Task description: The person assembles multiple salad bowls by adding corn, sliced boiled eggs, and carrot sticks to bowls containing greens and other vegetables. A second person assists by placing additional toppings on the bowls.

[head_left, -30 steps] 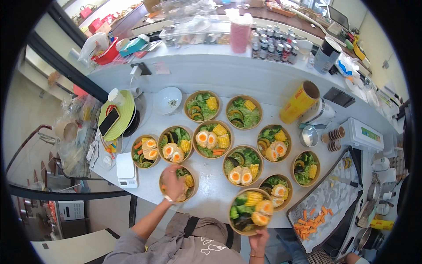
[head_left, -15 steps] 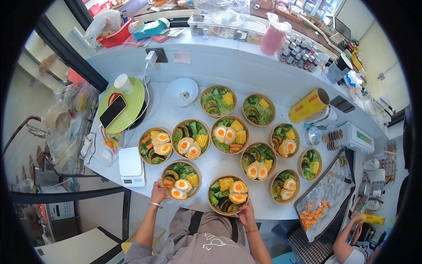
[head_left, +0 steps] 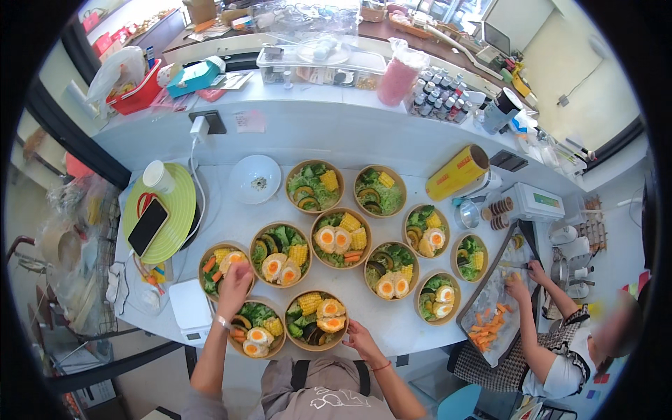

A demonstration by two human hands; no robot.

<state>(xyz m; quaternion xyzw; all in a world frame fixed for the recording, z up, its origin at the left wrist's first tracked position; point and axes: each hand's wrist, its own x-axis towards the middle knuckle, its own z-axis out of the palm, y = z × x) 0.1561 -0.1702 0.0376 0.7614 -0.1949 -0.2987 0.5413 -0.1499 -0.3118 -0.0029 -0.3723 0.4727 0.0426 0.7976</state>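
My left hand (head_left: 234, 288) reaches over the leftmost round bowl (head_left: 208, 285), its bent fingers at the egg halves (head_left: 230, 261); the fingertips are partly hidden. Below that wrist sits a salad bowl (head_left: 257, 329) with carrot, corn and egg halves. At its right, a bowl with corn, broccoli, dark squash slices and egg halves (head_left: 316, 320) stands near the counter's front edge. Beside its right rim is my right hand (head_left: 362, 341), fingers apart; whether they touch the rim I cannot tell. Several similar salad bowls (head_left: 341, 238) stand close together beyond my hands.
A white scale (head_left: 189, 308) and a green plate (head_left: 180, 203) bearing a phone and paper cup lie left. A white bowl (head_left: 245, 179) stands behind. At right, another person's hands (head_left: 519, 283) work over a lined baking tray (head_left: 470, 316) with carrot pieces. A yellow box (head_left: 457, 172) leans by the wall.
My left hand has left the front-left bowl and moved up over the leftmost one. My right hand has loosened from its bowl. The view has shifted; the other person now reaches over the tray.
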